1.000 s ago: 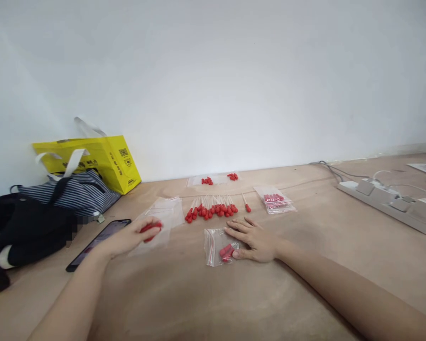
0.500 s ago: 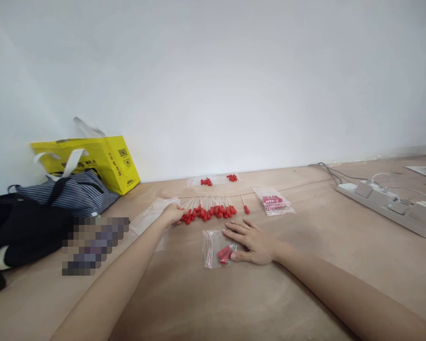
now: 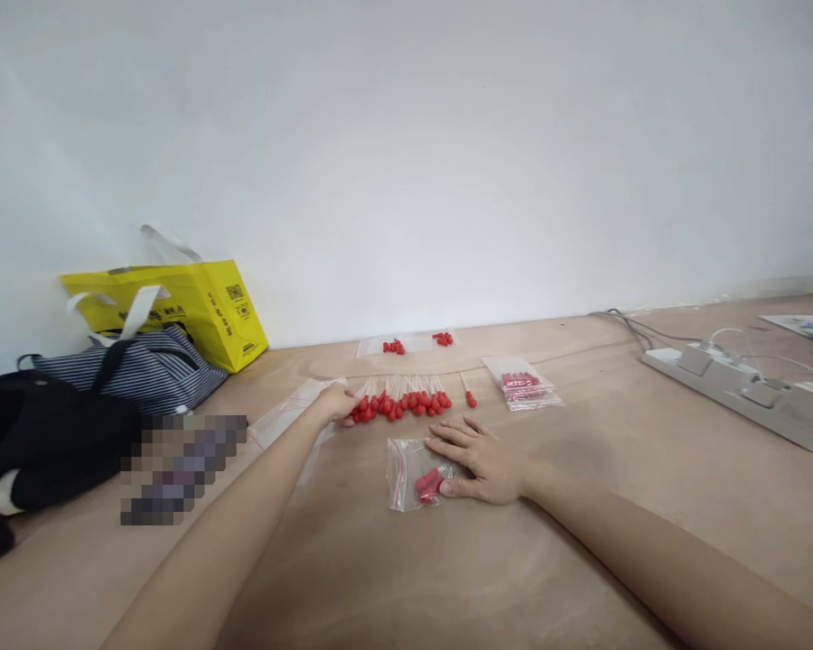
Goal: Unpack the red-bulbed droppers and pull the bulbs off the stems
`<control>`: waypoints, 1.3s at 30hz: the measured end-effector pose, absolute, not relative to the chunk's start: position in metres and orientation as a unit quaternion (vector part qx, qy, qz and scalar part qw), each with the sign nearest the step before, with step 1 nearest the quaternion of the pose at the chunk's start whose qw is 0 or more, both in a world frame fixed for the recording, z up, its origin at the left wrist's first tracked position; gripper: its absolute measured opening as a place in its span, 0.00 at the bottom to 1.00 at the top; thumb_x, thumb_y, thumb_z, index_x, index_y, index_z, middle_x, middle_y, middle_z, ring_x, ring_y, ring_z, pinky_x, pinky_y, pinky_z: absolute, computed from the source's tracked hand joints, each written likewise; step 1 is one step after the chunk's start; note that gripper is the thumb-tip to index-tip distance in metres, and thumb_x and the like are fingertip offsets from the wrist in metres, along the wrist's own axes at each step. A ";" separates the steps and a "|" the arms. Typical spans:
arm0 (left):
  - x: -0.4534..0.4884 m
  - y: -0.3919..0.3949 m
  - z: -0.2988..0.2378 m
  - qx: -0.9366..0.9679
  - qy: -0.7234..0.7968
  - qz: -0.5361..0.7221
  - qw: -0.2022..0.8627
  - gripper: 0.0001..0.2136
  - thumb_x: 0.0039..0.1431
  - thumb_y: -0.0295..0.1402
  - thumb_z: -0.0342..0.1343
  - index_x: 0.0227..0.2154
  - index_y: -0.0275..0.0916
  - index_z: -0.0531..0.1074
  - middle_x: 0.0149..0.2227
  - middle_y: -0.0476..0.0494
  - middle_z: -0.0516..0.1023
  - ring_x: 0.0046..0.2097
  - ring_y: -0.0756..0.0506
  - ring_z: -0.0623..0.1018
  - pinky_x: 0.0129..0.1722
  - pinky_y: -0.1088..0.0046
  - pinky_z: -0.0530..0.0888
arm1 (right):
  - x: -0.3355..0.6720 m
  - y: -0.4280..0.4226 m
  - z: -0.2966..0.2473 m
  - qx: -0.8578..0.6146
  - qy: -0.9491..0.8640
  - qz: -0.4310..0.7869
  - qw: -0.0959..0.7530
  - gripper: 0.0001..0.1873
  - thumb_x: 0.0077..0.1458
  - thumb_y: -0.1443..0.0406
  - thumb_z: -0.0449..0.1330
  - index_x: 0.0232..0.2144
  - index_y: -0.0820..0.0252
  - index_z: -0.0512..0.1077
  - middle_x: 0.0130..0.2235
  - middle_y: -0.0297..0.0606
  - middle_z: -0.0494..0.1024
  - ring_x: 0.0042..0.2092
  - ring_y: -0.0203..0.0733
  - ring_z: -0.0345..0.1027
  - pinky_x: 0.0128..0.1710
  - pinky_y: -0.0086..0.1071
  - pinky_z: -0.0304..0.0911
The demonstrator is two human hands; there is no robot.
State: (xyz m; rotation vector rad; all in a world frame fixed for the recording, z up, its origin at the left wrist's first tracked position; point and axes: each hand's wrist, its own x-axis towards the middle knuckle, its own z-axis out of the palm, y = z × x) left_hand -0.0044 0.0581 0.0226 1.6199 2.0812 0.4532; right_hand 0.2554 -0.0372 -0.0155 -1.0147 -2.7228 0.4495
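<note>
A row of droppers with red bulbs and thin pale stems (image 3: 416,402) lies on the wooden table, bulbs towards me. My left hand (image 3: 337,403) is at the row's left end, fingers and thumb curled around the outermost droppers; its fingertips are partly hidden. One single dropper (image 3: 471,397) lies apart to the right. Nearer to me, a clear zip bag (image 3: 399,474) holds pink-red bulbs (image 3: 429,485). My right hand (image 3: 481,462) rests flat on that bag's right side, fingers spread.
Behind the row, small red bulbs (image 3: 394,347) lie on a clear bag. Another filled zip bag (image 3: 521,384) is to the right. Flat plastic bags (image 3: 285,411) lie under my left arm. A power strip (image 3: 738,397) stands right; a yellow bag (image 3: 223,316) and striped bag (image 3: 155,366) left.
My left hand has shifted slightly to the right, and the leftmost droppers have moved closer in to the row. My right hand has stayed in place on the zip bag.
</note>
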 end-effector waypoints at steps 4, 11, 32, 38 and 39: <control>0.001 0.056 0.023 0.596 0.750 0.168 0.232 0.07 0.48 0.32 0.53 0.20 0.34 0.68 0.17 0.49 0.73 0.20 0.52 0.72 0.22 0.80 0.69 | 0.255 -0.038 -0.015 -0.345 -0.920 0.152 0.104 0.38 0.49 0.43 0.43 0.58 0.53 0.45 0.60 0.42 0.44 0.60 0.47 0.37 0.57 0.49 0.29; -0.016 0.056 0.030 0.631 0.743 0.132 0.180 0.13 0.45 0.32 0.52 0.10 0.35 0.66 0.11 0.48 0.68 0.20 0.48 0.72 0.23 0.77 0.66 | 0.255 -0.037 -0.015 -0.347 -0.921 0.150 0.096 0.38 0.49 0.43 0.42 0.58 0.52 0.44 0.60 0.42 0.44 0.60 0.47 0.37 0.56 0.50 0.30; 0.027 -0.065 -0.004 0.852 0.409 0.282 0.166 0.06 0.49 0.31 0.53 0.29 0.39 0.74 0.28 0.46 0.75 0.31 0.49 0.72 0.32 0.75 0.68 | 0.255 -0.037 -0.019 -0.347 -0.919 0.145 0.119 0.36 0.51 0.44 0.42 0.57 0.56 0.48 0.60 0.42 0.47 0.60 0.46 0.39 0.57 0.44 0.36; 0.031 -0.054 -0.003 0.872 0.367 0.247 0.211 0.10 0.55 0.32 0.47 0.29 0.40 0.74 0.31 0.47 0.76 0.35 0.49 0.72 0.37 0.74 0.67 | 0.252 -0.037 -0.022 -0.361 -0.912 0.141 0.132 0.35 0.54 0.47 0.39 0.57 0.60 0.49 0.59 0.43 0.49 0.60 0.46 0.40 0.58 0.44 0.38; 0.031 -0.054 -0.001 0.874 0.364 0.238 0.217 0.11 0.56 0.31 0.46 0.30 0.39 0.74 0.31 0.47 0.76 0.35 0.49 0.72 0.36 0.74 0.67 | 0.252 -0.037 -0.023 -0.364 -0.911 0.140 0.137 0.34 0.54 0.47 0.39 0.57 0.60 0.49 0.59 0.43 0.49 0.60 0.45 0.40 0.57 0.44 0.38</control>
